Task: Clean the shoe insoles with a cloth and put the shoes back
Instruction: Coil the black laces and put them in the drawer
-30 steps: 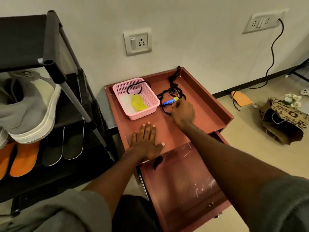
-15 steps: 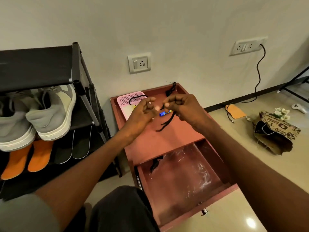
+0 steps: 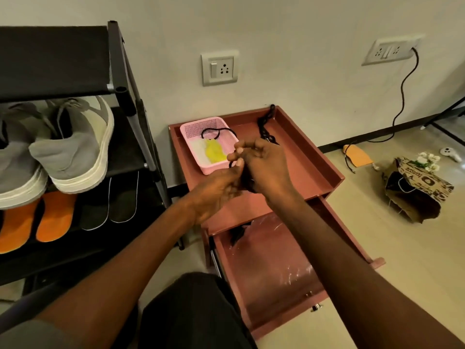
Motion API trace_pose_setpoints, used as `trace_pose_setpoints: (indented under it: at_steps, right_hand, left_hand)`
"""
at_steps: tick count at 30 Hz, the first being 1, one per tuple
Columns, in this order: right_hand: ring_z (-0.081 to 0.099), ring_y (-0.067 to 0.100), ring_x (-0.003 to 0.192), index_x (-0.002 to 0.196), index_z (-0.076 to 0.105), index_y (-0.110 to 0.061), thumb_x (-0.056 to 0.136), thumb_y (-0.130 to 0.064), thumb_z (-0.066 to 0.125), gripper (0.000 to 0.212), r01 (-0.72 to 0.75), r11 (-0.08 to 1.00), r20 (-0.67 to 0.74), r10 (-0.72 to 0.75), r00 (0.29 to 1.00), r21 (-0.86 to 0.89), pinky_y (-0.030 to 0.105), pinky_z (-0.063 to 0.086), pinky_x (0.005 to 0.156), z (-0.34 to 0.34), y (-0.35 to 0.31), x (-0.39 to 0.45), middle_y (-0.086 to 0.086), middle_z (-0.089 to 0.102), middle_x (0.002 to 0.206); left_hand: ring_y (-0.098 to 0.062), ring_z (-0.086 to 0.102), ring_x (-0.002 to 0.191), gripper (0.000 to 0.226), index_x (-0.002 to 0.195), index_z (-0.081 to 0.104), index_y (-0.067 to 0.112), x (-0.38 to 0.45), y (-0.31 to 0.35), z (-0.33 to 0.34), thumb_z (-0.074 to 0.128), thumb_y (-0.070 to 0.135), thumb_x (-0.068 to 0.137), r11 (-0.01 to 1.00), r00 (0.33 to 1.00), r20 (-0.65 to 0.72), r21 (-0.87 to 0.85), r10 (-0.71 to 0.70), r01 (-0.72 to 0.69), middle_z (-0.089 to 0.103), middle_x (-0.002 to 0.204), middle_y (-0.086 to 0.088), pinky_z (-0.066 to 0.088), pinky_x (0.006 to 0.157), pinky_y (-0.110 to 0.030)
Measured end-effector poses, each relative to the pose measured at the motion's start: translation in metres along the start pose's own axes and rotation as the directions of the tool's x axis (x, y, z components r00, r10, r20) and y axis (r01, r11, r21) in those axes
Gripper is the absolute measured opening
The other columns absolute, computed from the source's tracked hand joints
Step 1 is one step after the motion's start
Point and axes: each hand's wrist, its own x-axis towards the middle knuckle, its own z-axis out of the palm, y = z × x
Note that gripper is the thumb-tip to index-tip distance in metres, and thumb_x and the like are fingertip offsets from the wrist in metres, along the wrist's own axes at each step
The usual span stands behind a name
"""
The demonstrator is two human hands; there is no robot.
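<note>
My left hand (image 3: pixel 216 191) and my right hand (image 3: pixel 268 167) are pressed together above the red-brown cabinet top (image 3: pixel 309 170). Both pinch a thin black cord (image 3: pixel 230 163); something dark sits between the palms, mostly hidden. Behind the hands stands a pink basket (image 3: pixel 193 129) holding a yellow cloth (image 3: pixel 214 151) and a white one, with a black loop across it. Grey sneakers (image 3: pixel 75 147) stand on the black shoe rack (image 3: pixel 125 96) at the left. Orange insoles (image 3: pixel 54 214) and black insoles (image 3: pixel 123 200) lean on the shelf below.
A black lace (image 3: pixel 264 124) trails over the cabinet's back corner. The cabinet's drawer (image 3: pixel 274 278) is pulled open toward me. On the floor at the right lie a brown paper bag (image 3: pixel 415 195) with flowers and a black cable (image 3: pixel 402 91) from a wall socket.
My left hand rose from the cabinet top and my right hand lifted the cord with a blue item. Both hands have now closed together; the blue item is out of sight.
</note>
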Motion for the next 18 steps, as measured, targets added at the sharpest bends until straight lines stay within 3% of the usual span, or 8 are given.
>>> trace_pose_setpoints:
  at_steps: [3,6,8,10,12,14,16,18]
  right_hand:
    - [0.066,-0.001,0.068,0.11,0.075,-0.007,0.101,0.001,0.053,0.026,-0.023,1.0,-0.091,0.022,0.996,-0.01,0.015,0.047,0.052,-0.014,0.005,0.015,0.005,0.08,0.1]
    - [0.066,-0.005,0.092,0.117,0.076,-0.012,0.091,0.013,0.048,0.046,0.08,0.961,0.033,-0.074,0.997,-0.264,0.011,0.046,0.075,-0.031,0.017,0.026,0.0,0.076,0.116]
    - [0.06,-0.007,0.089,0.112,0.079,-0.015,0.093,0.002,0.062,0.03,0.257,0.816,0.202,-0.175,0.964,-0.518,0.012,0.042,0.079,-0.035,0.03,0.026,-0.003,0.074,0.112]
    - [0.058,0.007,0.085,0.099,0.08,-0.014,0.092,-0.017,0.073,0.011,0.409,0.641,0.294,-0.284,0.913,-0.65,0.026,0.045,0.079,-0.035,0.048,0.025,0.001,0.069,0.103]
    - [0.058,0.021,0.092,0.087,0.079,-0.014,0.094,-0.026,0.07,0.017,0.436,0.59,0.292,-0.328,0.898,-0.68,0.036,0.045,0.081,-0.034,0.061,0.02,0.003,0.062,0.101]
    - [0.06,0.022,0.095,0.08,0.075,-0.012,0.1,-0.028,0.062,0.028,0.405,0.663,0.286,-0.287,0.914,-0.629,0.041,0.048,0.084,-0.034,0.064,0.014,0.001,0.063,0.1]
    - [0.065,0.017,0.085,0.078,0.071,-0.01,0.105,-0.026,0.059,0.033,0.358,0.747,0.364,-0.166,0.917,-0.561,0.043,0.052,0.081,-0.035,0.063,0.003,-0.001,0.07,0.089]
    - [0.064,0.013,0.069,0.074,0.067,-0.013,0.106,-0.032,0.058,0.039,0.399,0.758,0.496,-0.115,0.861,-0.516,0.039,0.052,0.07,-0.035,0.061,-0.01,-0.003,0.069,0.072]
  left_hand:
    - [-0.016,0.057,0.056,0.035,0.096,0.067,0.003,0.012,0.007,-0.01,0.05,0.031,0.105,0.995,1.0,0.012,0.103,0.001,-0.002,0.049,0.068,-0.014,0.052,0.081,-0.046]
    - [-0.011,0.029,0.046,0.038,0.083,0.063,0.01,0.014,0.016,-0.014,0.047,0.034,0.107,0.999,0.999,0.042,0.032,-0.009,0.008,0.028,0.055,0.003,0.03,0.051,-0.027]
    - [-0.009,0.017,0.045,0.04,0.079,0.057,0.015,0.016,0.024,-0.012,0.045,0.041,0.107,0.989,0.995,0.1,-0.148,0.002,0.013,0.02,0.056,0.005,0.017,0.043,-0.022]
    - [-0.007,0.012,0.043,0.04,0.078,0.053,0.017,0.017,0.032,-0.012,0.044,0.044,0.107,0.944,0.99,0.134,-0.329,0.032,0.015,0.02,0.054,0.006,0.015,0.036,-0.019]
    - [-0.005,0.016,0.04,0.036,0.081,0.054,0.017,0.019,0.034,-0.017,0.043,0.039,0.107,0.876,0.99,0.121,-0.482,0.073,-0.005,0.029,0.051,0.008,0.019,0.033,-0.019]
    - [-0.004,0.032,0.043,0.031,0.087,0.059,0.016,0.021,0.035,-0.021,0.043,0.032,0.108,0.798,0.992,0.052,-0.6,0.112,-0.058,0.038,0.055,0.008,0.027,0.035,-0.018]
    - [-0.007,0.051,0.054,0.03,0.089,0.062,0.014,0.022,0.036,-0.023,0.044,0.028,0.108,0.709,0.987,-0.097,-0.687,0.127,-0.159,0.049,0.061,0.005,0.042,0.043,-0.019]
    - [-0.018,0.07,0.071,0.031,0.088,0.063,0.011,0.024,0.034,-0.026,0.046,0.028,0.108,0.693,0.958,-0.252,-0.667,0.134,-0.272,0.062,0.067,0.0,0.056,0.058,-0.025]
